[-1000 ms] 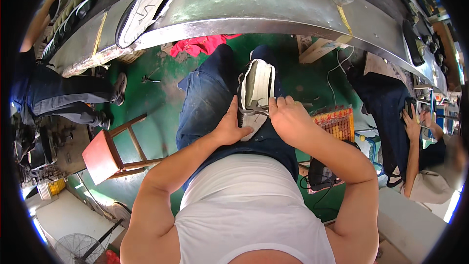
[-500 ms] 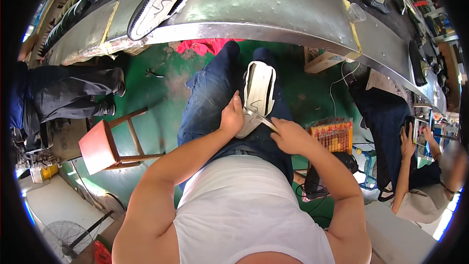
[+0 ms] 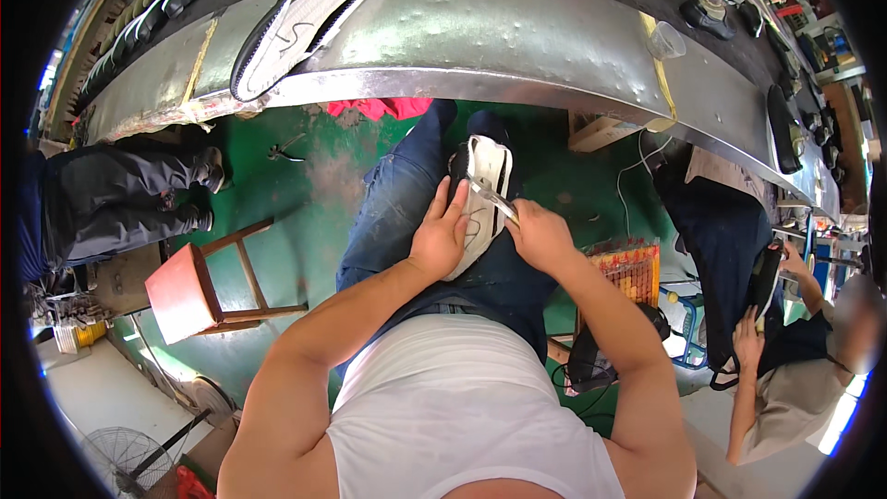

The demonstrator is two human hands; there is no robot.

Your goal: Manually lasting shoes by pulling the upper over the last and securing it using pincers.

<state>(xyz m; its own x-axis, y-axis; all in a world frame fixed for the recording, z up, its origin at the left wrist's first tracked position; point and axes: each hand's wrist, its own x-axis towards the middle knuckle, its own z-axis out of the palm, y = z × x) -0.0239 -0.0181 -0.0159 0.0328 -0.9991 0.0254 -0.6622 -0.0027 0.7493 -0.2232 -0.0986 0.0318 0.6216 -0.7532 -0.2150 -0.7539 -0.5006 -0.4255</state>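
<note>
Green floor (image 3: 300,199) spreads around your legs, and ahead of you runs a metal-edged desk (image 3: 499,14) with a black-and-white shoe (image 3: 314,18) lying near its front edge. Across your thighs lies the white shoe piece (image 3: 479,240), its closed end toward your waist, right between your two hands. Your left grip (image 3: 442,231) rests along its left side, fingers extended and slightly parted; you cannot tell whether it clasps the piece. Your right grip (image 3: 543,236) is closed round the handle of a metal tool (image 3: 499,203), just beside the piece's right edge, and the tool's head reaches over the piece near your left fingertips.
</note>
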